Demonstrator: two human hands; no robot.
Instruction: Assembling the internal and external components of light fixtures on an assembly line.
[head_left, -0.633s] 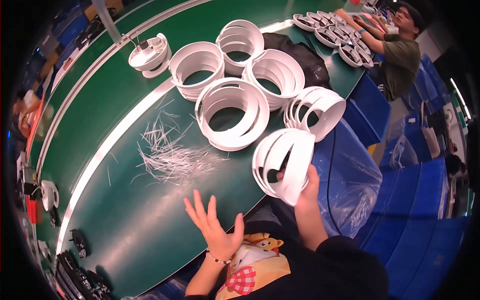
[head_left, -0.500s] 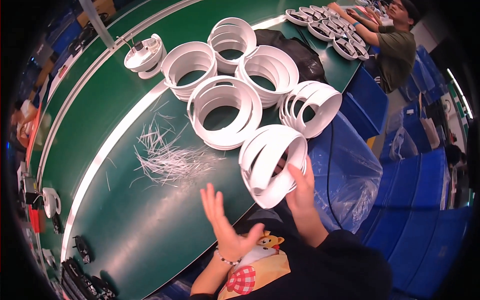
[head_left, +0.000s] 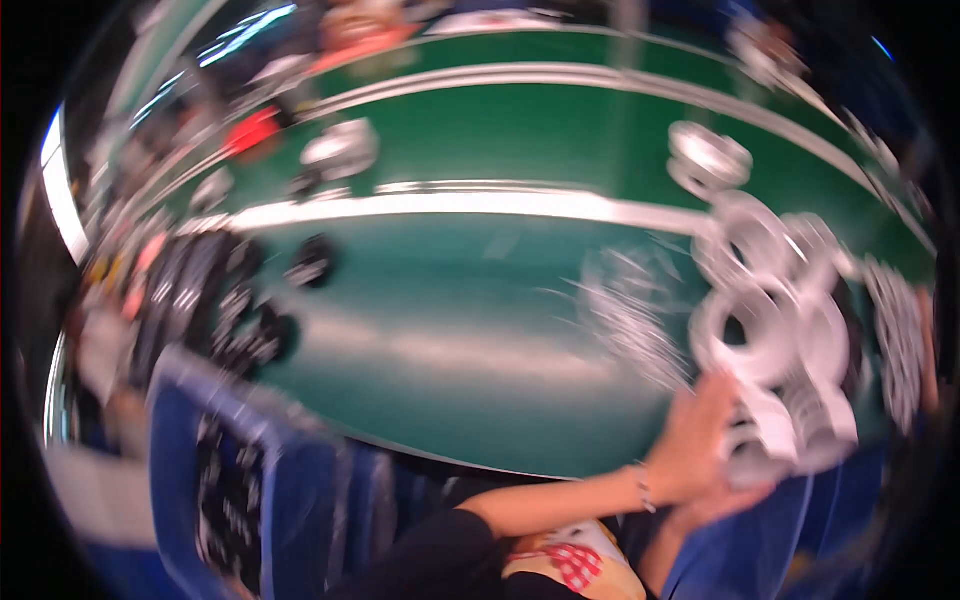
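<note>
The picture is smeared by motion. At the lower right, my right hand [head_left: 722, 503] grips a white plastic ring stack [head_left: 757, 468] from below, at the table edge. My left hand [head_left: 690, 440], with a beaded bracelet at the wrist, is beside the stack's left side. Its fingers are too blurred to read, and I cannot tell whether they touch the stack. Just beyond stand more white ring stacks [head_left: 708, 330], and another tilted stack [head_left: 828, 440] lies to the right. Left of them, thin white strips [head_left: 630, 315] lie in a loose pile on the green table [head_left: 440, 300].
A white rounded part [head_left: 712, 158] stands at the back right, another white part [head_left: 342, 148] at the back left. Dark round parts [head_left: 312, 262] lie on the table's left. A blue bin [head_left: 180, 420] with dark pieces stands at the lower left. White parts [head_left: 893, 340] line the far right.
My view has swung to the left, so the ring stacks now appear farther right. My left hand has come from apart to beside the held ring stack. The right hand keeps its grip.
</note>
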